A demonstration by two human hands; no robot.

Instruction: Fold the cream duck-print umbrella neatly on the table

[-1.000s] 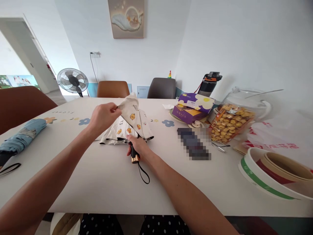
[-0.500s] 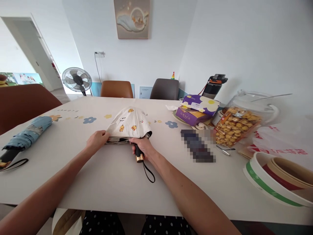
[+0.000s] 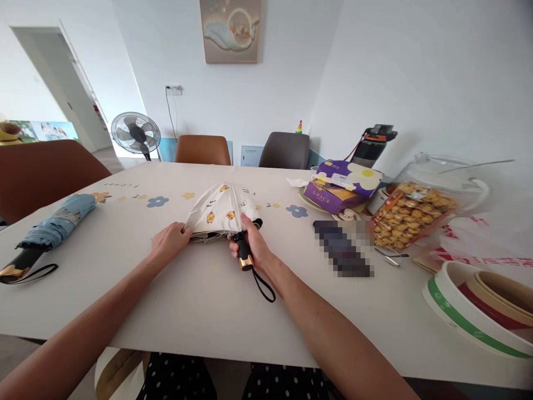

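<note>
A white umbrella (image 3: 216, 208) with small yellow duck prints lies on the table, its canopy loosely folded and fanned out. My left hand (image 3: 171, 241) is closed on the left edge of the canopy. Around the black handle with its gold end, my right hand (image 3: 252, 244) is wrapped, its thumb pointing up along the canopy's edge. A black wrist strap hangs from the handle onto the tabletop. At the far left lies a second umbrella (image 3: 62, 222), light blue and furled, with a black and gold handle.
On the right of the white table (image 3: 200, 311) are a purple box (image 3: 333, 194), a jar of snacks (image 3: 416, 216), a dark bottle (image 3: 370, 147), a blurred-out item (image 3: 343, 250), a plastic bag (image 3: 478, 239) and tape rolls (image 3: 453, 316). Chairs and a fan (image 3: 136, 133) stand beyond.
The view has shifted slightly, so everything sits a little further right. My right thumb has moved from the handle up along the canopy's edge. My left hand keeps its hold.
</note>
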